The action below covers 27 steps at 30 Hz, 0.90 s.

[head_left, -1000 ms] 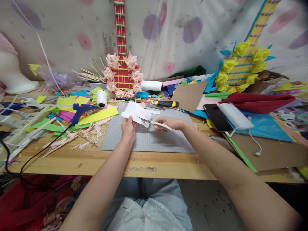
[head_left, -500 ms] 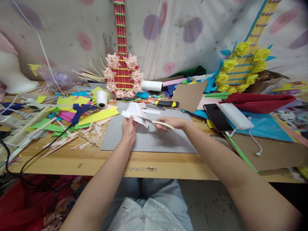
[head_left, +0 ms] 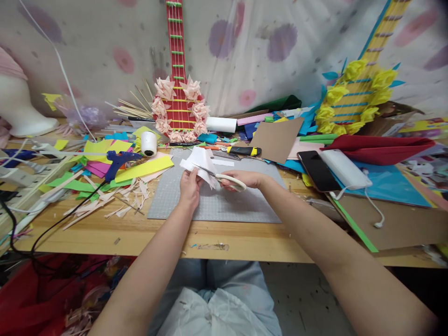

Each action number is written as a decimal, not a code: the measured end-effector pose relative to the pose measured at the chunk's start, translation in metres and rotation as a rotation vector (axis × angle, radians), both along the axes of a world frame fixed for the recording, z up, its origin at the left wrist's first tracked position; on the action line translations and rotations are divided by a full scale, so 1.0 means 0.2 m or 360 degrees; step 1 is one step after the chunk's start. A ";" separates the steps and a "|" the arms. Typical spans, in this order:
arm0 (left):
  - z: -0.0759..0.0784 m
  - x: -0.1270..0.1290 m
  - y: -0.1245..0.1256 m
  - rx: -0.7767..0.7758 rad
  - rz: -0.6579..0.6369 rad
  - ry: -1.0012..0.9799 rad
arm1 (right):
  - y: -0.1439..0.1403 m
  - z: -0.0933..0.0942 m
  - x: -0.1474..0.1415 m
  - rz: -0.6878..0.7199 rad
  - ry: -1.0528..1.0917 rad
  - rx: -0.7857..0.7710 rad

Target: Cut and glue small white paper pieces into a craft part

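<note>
Paper (head_left: pixel 202 157) and scissors (head_left: pixel 225 178) over the cutting mat (head_left: pixel 241 205) on the bench (head_left: pixel 154 239) — glue gun (head_left: pixel 116 164) left, phone (head_left: pixel 318 171) right, model guitar (head_left: pixel 179 112) behind.

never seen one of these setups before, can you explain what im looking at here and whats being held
There is no machine: these are a person's two bare hands, filmed by one camera worn on the head, looking forward and down. The left hand holds white paper; the right hand holds scissors, blades at the paper. Below is a grey mat on a wooden desk. To the left lie a blue glue gun and coloured scraps; to the right, a phone. Behind the mat stands a red guitar shape with pink flowers.
</note>
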<state>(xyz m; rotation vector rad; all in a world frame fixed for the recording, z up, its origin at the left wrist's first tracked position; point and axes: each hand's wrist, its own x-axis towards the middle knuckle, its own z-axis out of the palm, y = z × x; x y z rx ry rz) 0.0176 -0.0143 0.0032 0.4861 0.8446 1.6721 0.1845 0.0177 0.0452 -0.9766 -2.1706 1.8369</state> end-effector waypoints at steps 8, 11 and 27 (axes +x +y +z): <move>0.00 0.01 0.00 -0.0054 0.0024 0.0012 | -0.01 0.00 0.00 -0.0073 -0.0057 0.0012; 0.00 0.01 0.00 -0.0065 0.0028 0.0018 | -0.01 0.00 0.01 -0.0072 -0.0048 0.0012; 0.00 0.02 0.00 -0.0074 0.0028 -0.0008 | -0.02 0.02 0.00 -0.0070 -0.0043 0.0024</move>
